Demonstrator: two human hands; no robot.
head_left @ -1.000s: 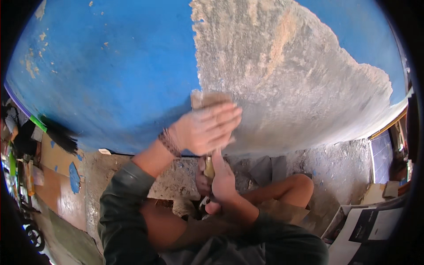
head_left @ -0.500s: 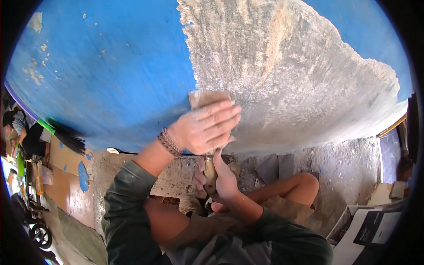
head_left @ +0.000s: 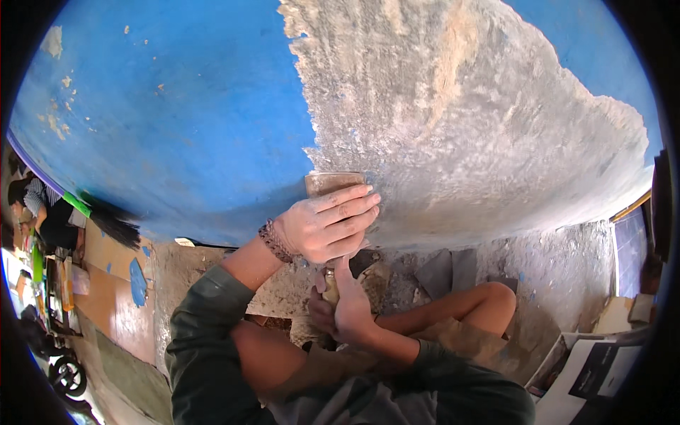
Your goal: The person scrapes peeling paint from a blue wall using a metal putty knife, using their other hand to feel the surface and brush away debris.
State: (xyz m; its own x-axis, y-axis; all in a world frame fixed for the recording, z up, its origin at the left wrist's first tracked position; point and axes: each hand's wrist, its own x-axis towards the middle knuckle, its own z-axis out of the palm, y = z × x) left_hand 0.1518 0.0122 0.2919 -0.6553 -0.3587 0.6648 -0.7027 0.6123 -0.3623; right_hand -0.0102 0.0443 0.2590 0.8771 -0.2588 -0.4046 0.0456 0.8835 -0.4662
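Brownish, broad-bladed scraper (head_left: 331, 183), seemingly metal; its yellowish handle (head_left: 331, 285) half-hidden.

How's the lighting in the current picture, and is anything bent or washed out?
Head view: soft shadow on the blue painted wall, left of the wide, flat brownish scraper blade; head view: a patch at the left rim is blown out white; head view: fisheye distortion bows the wall's lower edge.

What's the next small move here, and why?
Probably ease the scraper blade a little up and left, against the ragged edge of the blue paint: it sits at that edge's lower end, the left hand lies over it, and the right hand grips the handle.
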